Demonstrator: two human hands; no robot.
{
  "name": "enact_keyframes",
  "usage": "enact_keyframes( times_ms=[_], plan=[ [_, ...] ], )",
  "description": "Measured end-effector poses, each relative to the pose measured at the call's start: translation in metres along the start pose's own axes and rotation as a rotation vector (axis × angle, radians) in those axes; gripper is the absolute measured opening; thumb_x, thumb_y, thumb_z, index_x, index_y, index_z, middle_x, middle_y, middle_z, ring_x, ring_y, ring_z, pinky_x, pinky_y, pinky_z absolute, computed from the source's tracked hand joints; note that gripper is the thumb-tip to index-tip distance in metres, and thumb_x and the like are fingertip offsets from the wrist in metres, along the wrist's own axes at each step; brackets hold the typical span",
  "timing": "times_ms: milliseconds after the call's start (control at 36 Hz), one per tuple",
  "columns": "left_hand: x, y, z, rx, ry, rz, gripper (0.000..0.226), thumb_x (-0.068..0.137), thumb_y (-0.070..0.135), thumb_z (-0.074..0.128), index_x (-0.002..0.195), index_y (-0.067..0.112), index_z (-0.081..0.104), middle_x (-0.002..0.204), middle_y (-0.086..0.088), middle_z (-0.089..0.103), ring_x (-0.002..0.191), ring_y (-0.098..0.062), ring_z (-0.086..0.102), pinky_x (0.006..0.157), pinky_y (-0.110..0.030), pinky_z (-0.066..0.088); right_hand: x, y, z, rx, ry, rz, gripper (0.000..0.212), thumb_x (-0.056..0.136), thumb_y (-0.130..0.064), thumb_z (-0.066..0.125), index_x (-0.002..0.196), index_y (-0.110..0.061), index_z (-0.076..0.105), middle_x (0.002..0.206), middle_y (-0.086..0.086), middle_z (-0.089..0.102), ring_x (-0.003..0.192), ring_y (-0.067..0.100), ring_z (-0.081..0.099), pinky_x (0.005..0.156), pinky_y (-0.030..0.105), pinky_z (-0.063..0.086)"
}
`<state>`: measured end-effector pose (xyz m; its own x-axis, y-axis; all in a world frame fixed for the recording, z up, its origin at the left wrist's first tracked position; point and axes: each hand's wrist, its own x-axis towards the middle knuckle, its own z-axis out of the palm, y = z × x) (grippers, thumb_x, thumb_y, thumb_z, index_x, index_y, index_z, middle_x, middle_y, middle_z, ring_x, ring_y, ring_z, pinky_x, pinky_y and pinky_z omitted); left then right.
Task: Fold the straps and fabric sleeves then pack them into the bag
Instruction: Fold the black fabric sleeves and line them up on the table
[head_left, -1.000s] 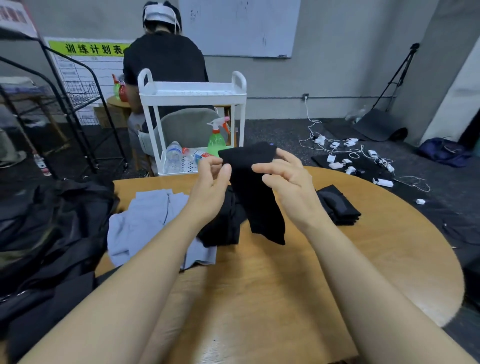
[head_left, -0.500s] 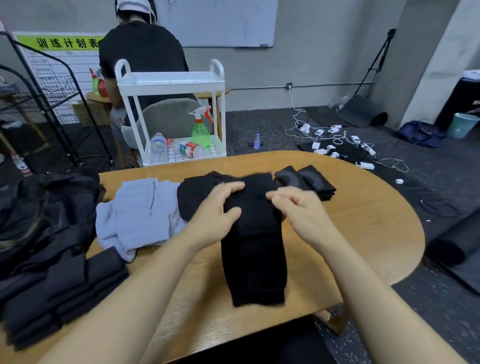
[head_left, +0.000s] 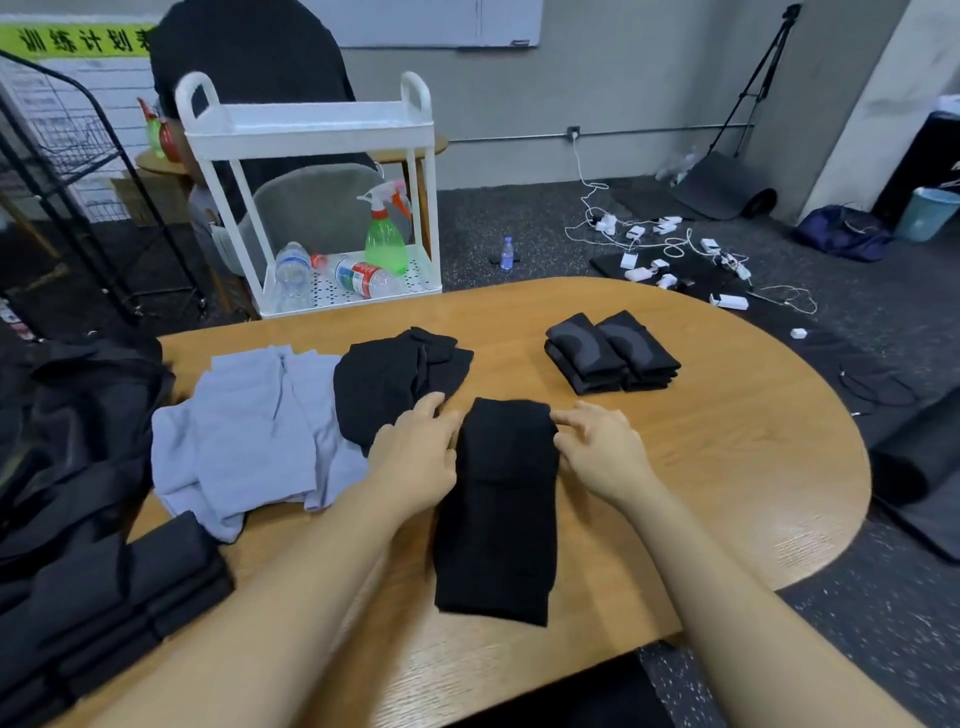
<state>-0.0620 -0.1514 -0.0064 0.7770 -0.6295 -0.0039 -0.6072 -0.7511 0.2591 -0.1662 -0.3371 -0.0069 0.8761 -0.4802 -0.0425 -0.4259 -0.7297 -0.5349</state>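
Wooden table (head_left: 675, 467); left hand (head_left: 415, 457) and right hand (head_left: 602, 447), fingers loosely curled, touch black sleeve (head_left: 498, 509); grey speckled floor (head_left: 519, 218).

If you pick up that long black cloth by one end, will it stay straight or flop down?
The black sleeve will probably flop: it lies flat and limp on the table. It looks thin, so likely light. It should not roll away.

Matt black cloth sleeve (head_left: 498, 499); smooth wood table (head_left: 727, 441).
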Motion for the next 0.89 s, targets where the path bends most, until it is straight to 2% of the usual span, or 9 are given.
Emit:
enact_keyframes(
  times_ms=[56, 111, 194, 278, 361, 444, 528, 694, 889],
  plan=[
    [-0.002, 0.003, 0.000, 0.137, 0.035, -0.014, 0.015, 0.096, 0.021, 0.045, 0.106, 0.022, 0.056, 0.157, -0.001, 0.024, 0.125, -0.026, 0.044, 0.089, -0.037, 0.036, -0.001, 0.002, 0.004, -0.073, 0.040, 0.001, 0.039, 0.100, -0.028, 0.045, 0.139, -0.027, 0.052, 0.153, 0.004, 0.038, 0.139, 0.024, 0.028, 0.110, 0.038, 0.025],
    [0.000, 0.003, 0.004, 0.185, 0.111, 0.029, 0.022, 0.098, 0.025, 0.042, 0.112, 0.021, 0.059, 0.153, -0.001, 0.030, 0.127, -0.025, 0.042, 0.090, -0.036, 0.034, -0.002, -0.001, 0.009, -0.120, 0.097, -0.019, 0.041, 0.101, -0.029, 0.043, 0.141, -0.023, 0.049, 0.153, 0.005, 0.038, 0.138, 0.024, 0.030, 0.108, 0.037, 0.026],
    [0.011, 0.003, 0.011, 0.132, 0.157, 0.137, 0.033, 0.103, 0.028, 0.036, 0.128, 0.019, 0.055, 0.154, -0.001, 0.032, 0.139, -0.021, 0.032, 0.106, -0.034, 0.027, -0.001, -0.013, 0.016, -0.185, 0.124, -0.069, 0.047, 0.103, -0.029, 0.037, 0.148, -0.017, 0.037, 0.158, 0.007, 0.028, 0.143, 0.024, 0.024, 0.113, 0.037, 0.022],
    [0.026, 0.005, 0.021, 0.146, 0.077, 0.238, 0.048, 0.105, 0.033, 0.026, 0.150, 0.017, 0.030, 0.162, -0.002, 0.017, 0.150, -0.016, 0.010, 0.118, -0.033, 0.008, 0.003, -0.030, 0.027, -0.240, 0.084, -0.171, 0.053, 0.105, -0.029, 0.033, 0.153, -0.011, 0.021, 0.162, 0.008, 0.017, 0.149, 0.021, 0.010, 0.120, 0.035, 0.009],
    [0.035, 0.002, 0.036, 0.240, -0.043, 0.305, 0.072, 0.092, 0.047, -0.009, 0.156, 0.017, 0.004, 0.164, 0.000, 0.001, 0.150, -0.012, -0.004, 0.120, -0.034, -0.009, 0.008, -0.041, 0.048, -0.264, -0.005, -0.159, 0.056, 0.106, -0.027, 0.025, 0.155, -0.006, 0.007, 0.163, 0.009, 0.004, 0.150, 0.021, -0.004, 0.121, 0.036, -0.002],
    [0.034, -0.005, 0.051, 0.317, -0.116, 0.332, 0.087, 0.076, 0.046, -0.027, 0.155, 0.016, -0.008, 0.164, 0.001, -0.006, 0.149, -0.010, -0.011, 0.120, -0.036, -0.015, 0.014, -0.034, 0.069, -0.349, -0.090, -0.059, 0.062, 0.104, -0.041, 0.005, 0.154, -0.006, -0.004, 0.163, 0.011, -0.009, 0.149, 0.023, -0.013, 0.121, 0.040, -0.005],
    [0.031, -0.006, 0.059, 0.296, -0.079, 0.288, 0.084, 0.079, 0.047, -0.025, 0.155, 0.015, -0.008, 0.164, 0.001, -0.008, 0.148, -0.009, -0.014, 0.119, -0.038, -0.015, 0.018, -0.019, 0.078, -0.409, -0.090, -0.080, 0.099, 0.074, -0.062, -0.032, 0.154, -0.011, -0.006, 0.163, 0.007, -0.012, 0.149, 0.019, -0.014, 0.121, 0.041, -0.006],
    [0.023, 0.002, 0.067, 0.236, -0.053, 0.166, 0.088, 0.079, 0.052, -0.022, 0.155, 0.011, -0.005, 0.163, -0.004, -0.009, 0.149, -0.014, -0.013, 0.120, -0.039, -0.015, 0.029, 0.003, 0.059, -0.492, -0.145, -0.148, 0.070, 0.099, -0.056, 0.004, 0.155, -0.015, -0.009, 0.162, 0.000, -0.016, 0.148, 0.013, -0.018, 0.120, 0.039, -0.012],
    [0.014, -0.005, 0.065, 0.240, -0.048, 0.109, 0.089, 0.079, 0.053, -0.023, 0.155, 0.010, -0.006, 0.163, -0.005, -0.009, 0.150, -0.016, -0.013, 0.118, -0.038, -0.016, 0.030, 0.015, 0.053, -0.478, -0.166, -0.162, 0.066, 0.102, -0.053, 0.007, 0.155, -0.016, -0.010, 0.162, -0.002, -0.017, 0.147, 0.012, -0.019, 0.120, 0.041, -0.012]
  ],
)
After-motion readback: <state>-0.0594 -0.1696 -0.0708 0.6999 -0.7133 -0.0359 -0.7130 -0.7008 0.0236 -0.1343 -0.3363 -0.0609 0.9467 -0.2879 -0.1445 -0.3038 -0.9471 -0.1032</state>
